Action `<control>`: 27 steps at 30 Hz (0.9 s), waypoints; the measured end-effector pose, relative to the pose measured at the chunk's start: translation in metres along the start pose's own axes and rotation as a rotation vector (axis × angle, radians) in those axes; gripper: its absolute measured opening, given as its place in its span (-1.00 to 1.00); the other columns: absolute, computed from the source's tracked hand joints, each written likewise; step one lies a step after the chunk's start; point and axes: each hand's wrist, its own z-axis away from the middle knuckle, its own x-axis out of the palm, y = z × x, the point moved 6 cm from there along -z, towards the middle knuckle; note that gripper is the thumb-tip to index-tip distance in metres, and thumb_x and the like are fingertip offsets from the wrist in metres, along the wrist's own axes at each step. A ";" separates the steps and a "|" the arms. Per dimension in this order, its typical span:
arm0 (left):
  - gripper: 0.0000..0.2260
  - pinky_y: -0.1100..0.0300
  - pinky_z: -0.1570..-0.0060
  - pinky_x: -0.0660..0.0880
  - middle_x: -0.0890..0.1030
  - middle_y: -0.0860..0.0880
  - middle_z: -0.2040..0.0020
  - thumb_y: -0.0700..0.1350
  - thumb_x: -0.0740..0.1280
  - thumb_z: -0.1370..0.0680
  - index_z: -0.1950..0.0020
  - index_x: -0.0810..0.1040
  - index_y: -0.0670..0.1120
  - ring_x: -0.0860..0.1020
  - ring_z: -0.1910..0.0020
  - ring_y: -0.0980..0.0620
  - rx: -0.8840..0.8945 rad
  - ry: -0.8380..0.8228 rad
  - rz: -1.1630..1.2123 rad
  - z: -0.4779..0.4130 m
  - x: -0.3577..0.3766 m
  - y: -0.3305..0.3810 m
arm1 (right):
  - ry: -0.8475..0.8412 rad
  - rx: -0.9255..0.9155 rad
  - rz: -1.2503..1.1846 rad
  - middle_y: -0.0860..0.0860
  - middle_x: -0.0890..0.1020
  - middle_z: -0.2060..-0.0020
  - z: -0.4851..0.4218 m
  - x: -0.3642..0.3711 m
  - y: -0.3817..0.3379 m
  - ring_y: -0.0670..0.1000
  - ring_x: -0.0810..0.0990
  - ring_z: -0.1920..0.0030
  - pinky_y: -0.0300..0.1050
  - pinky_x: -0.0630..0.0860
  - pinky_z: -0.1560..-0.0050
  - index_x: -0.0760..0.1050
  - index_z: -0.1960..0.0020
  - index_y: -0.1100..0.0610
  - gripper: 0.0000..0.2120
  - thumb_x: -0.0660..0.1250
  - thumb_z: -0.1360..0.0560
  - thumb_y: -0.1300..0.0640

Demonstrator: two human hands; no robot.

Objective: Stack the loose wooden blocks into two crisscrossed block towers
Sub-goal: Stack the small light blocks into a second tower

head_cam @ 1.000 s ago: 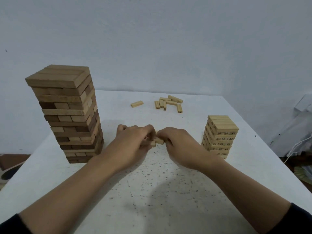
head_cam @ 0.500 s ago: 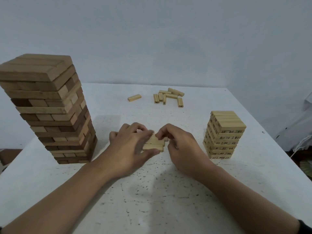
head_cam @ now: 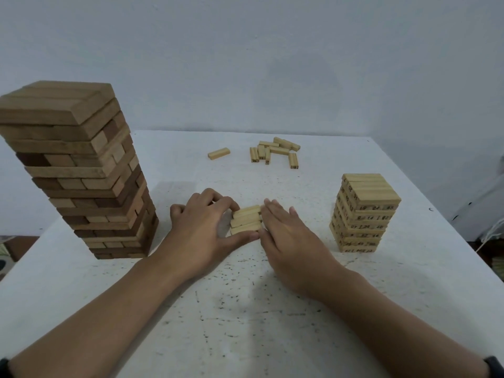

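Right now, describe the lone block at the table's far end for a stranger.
Look to the far edge of the white table. A heap of pale blocks lies there; the lone block lies apart to its left, touching nothing else.

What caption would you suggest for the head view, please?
Left hand grips, right hand presses a small bundle of pale blocks between a tall brown tower and a short numbered tower.

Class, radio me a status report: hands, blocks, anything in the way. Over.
Left hand grips pale block bundle; right hand presses flat against its end. Bundle on table, not yet stacked. Loose blocks far back, out of the way.
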 end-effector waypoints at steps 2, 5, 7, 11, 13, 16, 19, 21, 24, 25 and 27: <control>-0.26 -0.08 -0.20 0.29 0.43 0.17 -0.15 0.63 0.04 -0.30 -0.25 0.51 0.22 0.37 -0.19 0.14 -0.004 -0.017 0.001 -0.001 0.001 -0.002 | -0.006 -0.006 0.012 0.05 0.00 -0.65 -0.002 0.002 0.001 -0.07 -0.11 -0.63 -0.15 -0.24 -0.59 -0.03 -0.64 0.18 -0.49 -0.07 -0.74 0.05; -0.27 0.00 -0.16 0.23 0.40 0.17 -0.17 0.63 0.11 -0.34 -0.31 0.49 0.22 0.34 -0.19 0.16 0.025 -0.047 0.002 0.000 0.000 -0.003 | 0.021 -0.011 0.017 0.04 0.04 -0.64 -0.004 0.002 0.004 -0.06 -0.07 -0.63 -0.19 -0.21 -0.57 0.00 -0.64 0.17 -0.50 -0.06 -0.74 0.05; -0.30 0.06 -0.16 0.16 0.35 0.17 -0.23 0.57 0.16 -0.42 -0.43 0.41 0.22 0.27 -0.23 0.18 0.054 -0.099 -0.006 0.002 0.000 -0.003 | 0.036 -0.016 0.015 0.05 0.06 -0.64 -0.004 0.001 0.004 -0.05 -0.05 -0.62 -0.21 -0.20 -0.56 0.02 -0.64 0.18 -0.51 -0.05 -0.75 0.07; -0.29 0.01 -0.29 0.15 0.22 0.19 -0.41 0.47 -0.12 -0.51 -0.60 0.18 0.21 0.16 -0.32 0.18 0.157 -0.247 -0.090 0.008 0.001 -0.003 | 0.046 -0.025 0.031 0.05 0.07 -0.64 -0.005 0.002 0.004 -0.04 -0.04 -0.63 -0.22 -0.19 -0.56 0.02 -0.64 0.18 -0.51 -0.05 -0.75 0.10; -0.27 -0.01 -0.28 0.17 0.20 0.18 -0.45 0.41 -0.27 -0.50 -0.61 0.16 0.21 0.16 -0.31 0.17 0.178 -0.268 -0.145 0.008 0.002 -0.003 | 0.055 -0.028 0.041 0.05 0.07 -0.64 -0.004 0.002 0.004 -0.04 -0.04 -0.63 -0.22 -0.19 -0.56 0.02 -0.64 0.17 -0.52 -0.05 -0.75 0.10; -0.27 0.06 -0.16 0.14 0.31 0.18 -0.38 0.39 -0.26 -0.49 -0.54 0.31 0.24 0.22 -0.21 0.19 0.182 -0.169 -0.168 0.002 0.001 -0.002 | 0.064 -0.022 0.043 0.05 0.08 -0.63 -0.004 0.002 0.005 -0.03 -0.04 -0.63 -0.21 -0.17 -0.56 0.05 -0.64 0.17 -0.52 -0.04 -0.74 0.10; -0.30 0.11 -0.11 0.10 0.41 0.23 -0.18 0.48 -0.09 -0.44 -0.36 0.55 0.22 0.25 -0.13 0.32 0.136 -0.081 -0.079 0.001 -0.003 0.004 | 0.065 -0.005 0.020 0.03 0.10 -0.63 -0.004 -0.001 0.006 -0.05 -0.03 -0.63 -0.22 -0.13 -0.56 0.11 -0.62 0.17 -0.54 -0.04 -0.74 0.12; -0.46 0.10 -0.09 0.18 0.45 0.19 -0.04 0.47 0.19 -0.48 -0.24 0.65 0.18 0.17 -0.08 0.48 0.082 -0.018 0.011 0.004 -0.006 0.008 | 0.079 0.007 -0.002 0.02 0.14 -0.62 -0.005 -0.002 0.008 -0.06 0.00 -0.62 -0.23 -0.08 -0.56 0.15 -0.62 0.17 -0.55 -0.01 -0.74 0.14; -0.43 0.09 -0.05 0.28 0.45 0.18 0.05 0.45 0.25 -0.40 -0.20 0.69 0.14 0.24 -0.04 0.32 0.085 0.025 0.064 0.006 -0.006 0.010 | 0.123 0.022 -0.042 0.02 0.22 -0.60 -0.007 -0.004 0.012 -0.07 0.08 -0.61 -0.20 0.05 -0.58 0.24 -0.59 0.18 -0.57 0.04 -0.73 0.17; -0.39 0.06 -0.07 0.35 0.45 0.18 0.06 0.48 0.24 -0.39 -0.23 0.68 0.14 0.30 -0.07 0.19 0.096 -0.004 0.084 0.006 -0.005 0.009 | 0.128 0.020 -0.048 0.02 0.23 -0.59 -0.008 -0.004 0.013 -0.07 0.09 -0.61 -0.20 0.07 -0.57 0.25 -0.58 0.18 -0.57 0.05 -0.72 0.18; -0.44 -0.04 -0.09 0.45 0.46 0.17 0.08 0.45 0.28 -0.46 -0.24 0.67 0.10 0.44 -0.02 0.07 0.146 -0.043 0.145 0.005 -0.004 0.005 | 0.139 0.013 -0.052 0.02 0.25 -0.59 -0.007 -0.004 0.013 -0.06 0.11 -0.60 -0.21 0.06 -0.56 0.26 -0.58 0.17 -0.57 0.07 -0.71 0.21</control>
